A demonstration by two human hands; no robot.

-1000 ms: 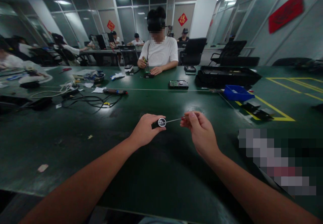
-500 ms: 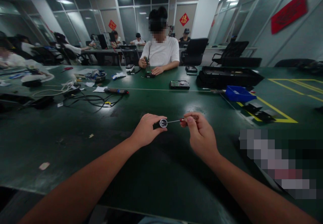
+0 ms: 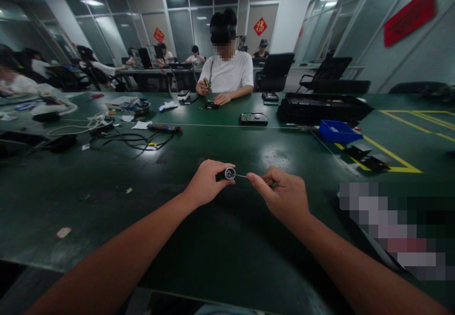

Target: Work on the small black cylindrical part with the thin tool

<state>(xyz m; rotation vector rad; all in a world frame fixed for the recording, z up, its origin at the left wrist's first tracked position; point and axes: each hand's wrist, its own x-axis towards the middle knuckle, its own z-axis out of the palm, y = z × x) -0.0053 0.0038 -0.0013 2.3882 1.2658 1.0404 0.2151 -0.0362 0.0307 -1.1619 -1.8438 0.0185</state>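
Note:
Between the thumb and fingers of my left hand (image 3: 208, 182) is a small round part (image 3: 230, 174) with a silvery rim and a dark inside, its open end facing me. My right hand (image 3: 286, 194) is closed around the handle of a screwdriver (image 3: 241, 176), thumb laid forward along it. The thin metal shaft points left and its end meets the round part; whether the tip is inside the rim or at its edge I cannot tell. Both hands are held above the green table (image 3: 199, 267).
Across the table a person (image 3: 227, 71) works with a screwdriver on a small dark part. A hard drive (image 3: 253, 118), a black case (image 3: 323, 109) and a blue bin (image 3: 339, 131) lie beyond my hands. Black cables (image 3: 131, 140) and a pen-shaped tool (image 3: 164, 128) lie to the left.
My right hand has shifted its grip on the screwdriver, with the thumb now stretched forward toward the shaft and covering more of it. My left hand and the round part have stayed in place.

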